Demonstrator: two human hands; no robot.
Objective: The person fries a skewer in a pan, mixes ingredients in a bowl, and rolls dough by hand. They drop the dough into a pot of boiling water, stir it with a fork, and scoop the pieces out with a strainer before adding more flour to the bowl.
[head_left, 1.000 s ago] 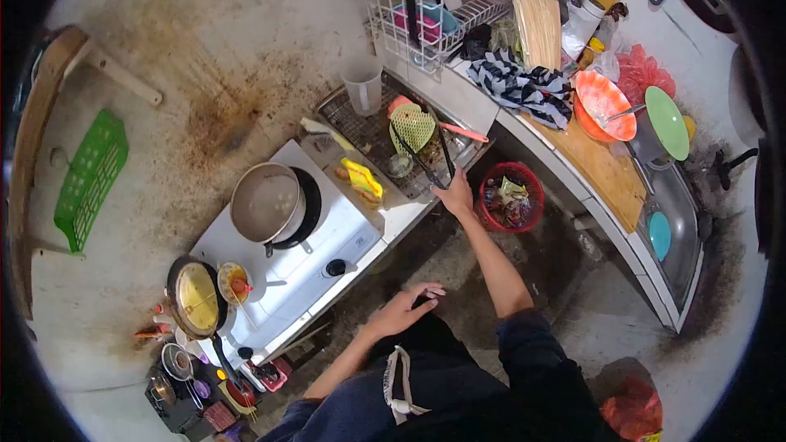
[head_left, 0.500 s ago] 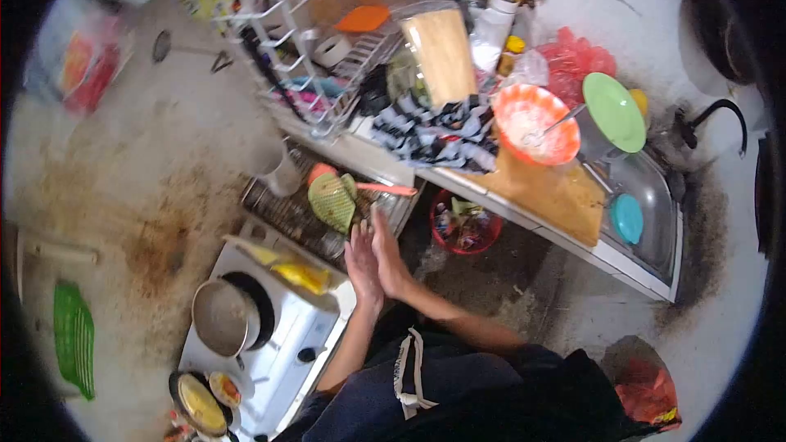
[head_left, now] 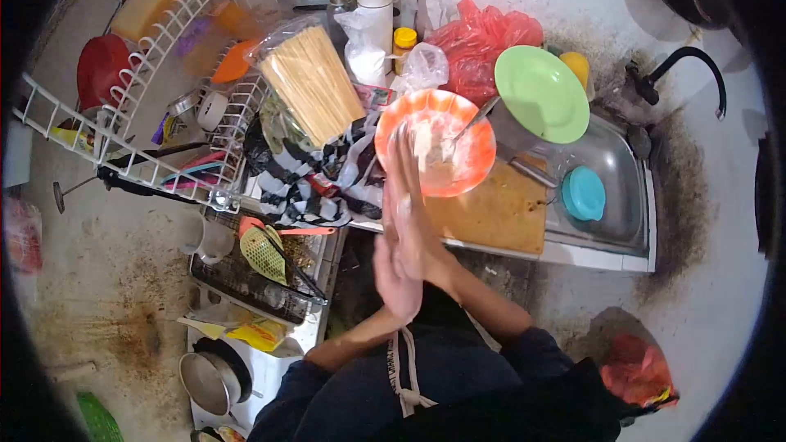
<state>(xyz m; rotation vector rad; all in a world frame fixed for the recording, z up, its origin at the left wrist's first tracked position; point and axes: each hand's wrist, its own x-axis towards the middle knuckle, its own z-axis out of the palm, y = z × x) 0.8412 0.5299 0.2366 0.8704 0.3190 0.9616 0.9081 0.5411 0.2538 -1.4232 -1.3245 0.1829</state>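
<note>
My left hand [head_left: 395,278] and my right hand [head_left: 419,233] are pressed palm to palm, fingers stretched out and pointing toward the counter. Whether anything lies between the palms is hidden. Just beyond the fingertips, partly covered by them, stands an orange-and-white scalloped bowl [head_left: 483,154]. It contains a white, floury mixture [head_left: 434,147], and a spoon [head_left: 479,116] leans in it. Below the bowl lies a wooden cutting board [head_left: 503,217]. Left of the bowl are a black-and-white plastic bag [head_left: 327,196] and a clear pack of wooden skewers [head_left: 315,86].
At right, a light green plate [head_left: 540,94] overlaps the sink [head_left: 626,225], which holds a teal lidded container [head_left: 583,194]. A white wire rack [head_left: 123,106] stands at left. Lower left are a pot [head_left: 206,385], a yellow packet [head_left: 260,333] and a green strainer [head_left: 264,255].
The view has turned toward the counter. My joined hands have moved from beside the stove area to in front of the bowl, still palm to palm.
</note>
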